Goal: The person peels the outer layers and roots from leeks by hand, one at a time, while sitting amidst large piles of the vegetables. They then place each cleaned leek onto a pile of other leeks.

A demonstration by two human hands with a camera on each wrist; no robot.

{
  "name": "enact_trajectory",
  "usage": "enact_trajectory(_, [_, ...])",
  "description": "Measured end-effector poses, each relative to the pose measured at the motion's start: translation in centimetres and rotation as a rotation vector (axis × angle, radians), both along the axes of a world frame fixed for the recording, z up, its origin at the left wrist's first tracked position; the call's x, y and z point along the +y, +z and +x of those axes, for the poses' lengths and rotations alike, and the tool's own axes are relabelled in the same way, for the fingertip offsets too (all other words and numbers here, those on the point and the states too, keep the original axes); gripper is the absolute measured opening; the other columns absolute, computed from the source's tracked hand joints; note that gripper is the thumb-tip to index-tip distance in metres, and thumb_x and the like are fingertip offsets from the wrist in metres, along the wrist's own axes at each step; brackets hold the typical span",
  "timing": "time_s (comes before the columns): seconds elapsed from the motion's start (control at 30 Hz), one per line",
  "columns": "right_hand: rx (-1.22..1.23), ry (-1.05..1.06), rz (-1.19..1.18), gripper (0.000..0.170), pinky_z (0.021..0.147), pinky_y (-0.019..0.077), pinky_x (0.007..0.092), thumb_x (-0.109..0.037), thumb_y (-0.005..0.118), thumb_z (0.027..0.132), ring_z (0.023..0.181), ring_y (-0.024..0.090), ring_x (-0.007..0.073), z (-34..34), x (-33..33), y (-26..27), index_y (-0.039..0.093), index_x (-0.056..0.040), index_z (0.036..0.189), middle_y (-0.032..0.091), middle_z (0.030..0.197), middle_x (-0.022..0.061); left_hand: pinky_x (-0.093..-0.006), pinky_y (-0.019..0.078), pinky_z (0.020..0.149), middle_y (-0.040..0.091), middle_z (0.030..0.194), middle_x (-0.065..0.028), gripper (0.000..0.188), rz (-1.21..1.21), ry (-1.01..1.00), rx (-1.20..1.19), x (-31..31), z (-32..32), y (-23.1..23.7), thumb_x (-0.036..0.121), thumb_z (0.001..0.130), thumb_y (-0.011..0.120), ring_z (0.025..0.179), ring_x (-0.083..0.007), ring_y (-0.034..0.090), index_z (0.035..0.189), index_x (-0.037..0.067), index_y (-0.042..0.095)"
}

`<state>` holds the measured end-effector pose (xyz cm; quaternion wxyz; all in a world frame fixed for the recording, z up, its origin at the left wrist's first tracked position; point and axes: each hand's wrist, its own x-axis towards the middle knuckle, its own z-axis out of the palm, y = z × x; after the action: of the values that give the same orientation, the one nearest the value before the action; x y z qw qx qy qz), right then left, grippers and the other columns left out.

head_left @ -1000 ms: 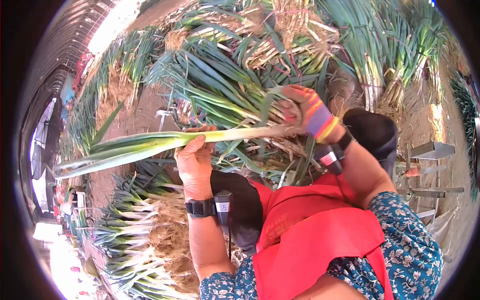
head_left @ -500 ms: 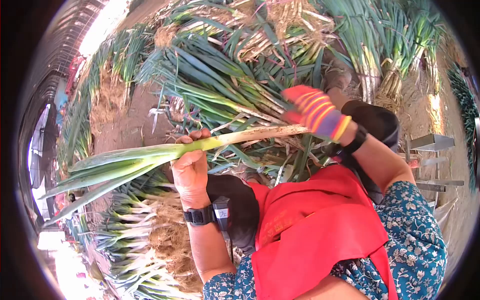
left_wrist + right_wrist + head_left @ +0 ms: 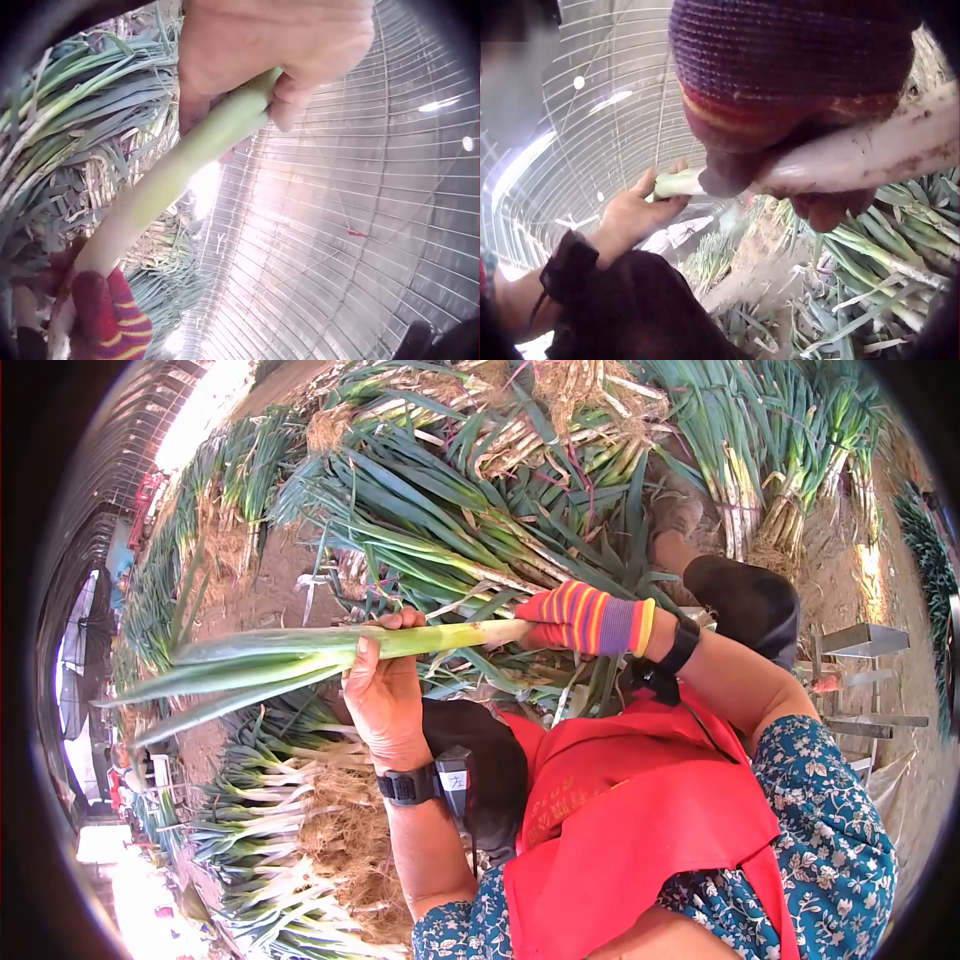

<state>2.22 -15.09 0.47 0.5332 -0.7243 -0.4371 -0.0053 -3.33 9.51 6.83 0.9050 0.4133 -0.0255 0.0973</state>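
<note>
A large green onion lies nearly level across the head view, its green leaves fanning out to the left. Bare, my left hand grips it where the leaves begin to part. My right hand, in a striped knit glove, holds the pale stem to the right. In the left wrist view the smooth stem runs from bare fingers down to the red-tipped glove. Dirt specks mark the white lower stem in the right wrist view, where the gloved thumb and fingers close round it.
A heap of green onions lies just beyond the hands. Bunches stand at the upper right. Rooted onions lie in a row at lower left. A metal stand is at the right, and a red apron covers the lap.
My gloved hand slid away right along the stem, then came back left and now grips it nearer my left hand. The left hand has kept its hold; the leaves swung slightly.
</note>
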Motion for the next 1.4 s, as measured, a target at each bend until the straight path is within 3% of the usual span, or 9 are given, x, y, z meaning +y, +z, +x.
enact_trajectory(0.2, [0.487,0.144,-0.202,0.029,0.067,0.048,0.0311,-0.027,0.055,0.088,0.072,0.061,0.0211,-0.1,0.0,0.3,0.065,-0.002,0.1,0.065,0.079,0.0132,-0.0468,0.0373,0.096,0.063,0.093,-0.0128,0.02,-0.044,-0.102,-0.101,-0.5,-0.1,-0.2,0.017,0.082,0.066,0.092,-0.0271,0.056,0.094,0.002,0.062])
enact_trajectory(0.4, [-0.043,-0.474,-0.003,0.032,0.071,0.0466,0.0417,-0.03,0.056,0.087,0.085,0.06,0.0345,-3.9,7.1,1.1,0.059,-0.0051,0.107,0.062,0.088,0.0198,-0.0434,0.0403,0.089,0.059,0.09,-0.0105,0.025,-0.045,-0.052,-0.016,-2.4,0.4,-0.6,0.026,0.088,0.06,0.09,-0.0259,0.055,0.096,0.003,0.057])
enact_trajectory(0.5, [0.116,-0.64,0.171,0.021,0.067,0.0453,0.0431,-0.025,0.055,0.087,0.082,0.059,0.0356,-4.2,9.8,0.4,0.058,-0.0056,0.095,0.06,0.082,0.0203,-0.0414,0.0411,0.084,0.055,0.086,-0.0089,0.031,-0.075,0.02,0.028,-3.7,1.1,-0.5,0.035,0.091,0.054,0.083,-0.0236,0.052,0.098,0.005,0.052])
enact_trajectory(0.67, [0.725,-0.287,-0.011,0.019,0.061,0.0442,0.0456,-0.021,0.053,0.086,0.073,0.058,0.0397,0.7,10.8,-3.3,0.051,-0.0018,0.083,0.059,0.077,0.0224,-0.0392,0.0404,0.078,0.053,0.079,-0.0078,0.034,-0.034,0.026,0.053,-3.0,1.0,-1.5,0.04,0.09,0.054,0.075,-0.0218,0.05,0.097,0.007,0.05])
enact_trajectory(0.77, [0.26,-0.59,-0.242,0.019,0.061,0.0449,0.045,-0.022,0.054,0.086,0.072,0.058,0.0413,1.4,10.4,-5.0,0.054,-0.0033,0.083,0.059,0.074,0.0248,-0.0377,0.0406,0.072,0.052,0.069,-0.0052,0.052,-0.039,0.03,0.07,-3.0,0.5,-0.1,0.061,0.085,0.047,0.063,-0.0196,0.048,0.089,0.009,0.052])
enact_trajectory(0.93, [0.714,-0.213,0.134,0.02,0.061,0.0477,0.0323,-0.02,0.056,0.089,0.068,0.057,0.0209,-0.7,4.8,-2.4,0.06,-0.0018,0.095,0.06,0.074,0.0119,-0.0334,0.0371,0.061,0.046,0.056,-0.0026,0.071,-0.139,0.006,0.109,-1.8,0.1,0.6,0.081,0.075,0.03,0.051,-0.0177,0.043,0.074,0.013,0.051])
enact_trajectory(1.07, [0.338,-0.045,-0.062,0.032,0.063,0.0468,0.0306,-0.024,0.055,0.092,0.076,0.056,0.012,-1.3,3.3,2.3,0.056,0.0001,0.112,0.062,0.085,0.0023,-0.0328,0.0353,0.055,0.046,0.055,-0.0021,0.072,-0.129,0.056,0.078,-1.4,0.2,0.6,0.082,0.074,0.031,0.048,-0.0176,0.043,0.071,0.013,0.052])
enact_trajectory(1.2, [-0.237,-0.147,-0.209,0.023,0.061,0.0457,0.0417,-0.026,0.062,0.078,0.07,0.059,0.0313,-1.7,5.3,1.8,0.058,-0.003,0.08,0.06,0.077,0.0167,-0.033,0.0353,0.055,0.046,0.054,-0.0016,0.072,-0.126,0.056,0.07,-1.8,0.2,0.6,0.082,0.074,0.03,0.048,-0.0171,0.043,0.071,0.013,0.051])
enact_trajectory(1.4, [-0.202,-0.444,-0.5,0.015,0.055,0.0459,0.0418,-0.022,0.056,0.074,0.063,0.057,0.034,-0.7,-1.4,-4.4,0.058,-0.0085,0.067,0.057,0.064,0.0132,-0.033,0.0367,0.062,0.044,0.06,-0.0008,0.07,-0.123,0.173,0.107,0.0,-0.7,-0.3,0.08,0.073,0.039,0.054,-0.0157,0.041,0.075,0.011,0.049])
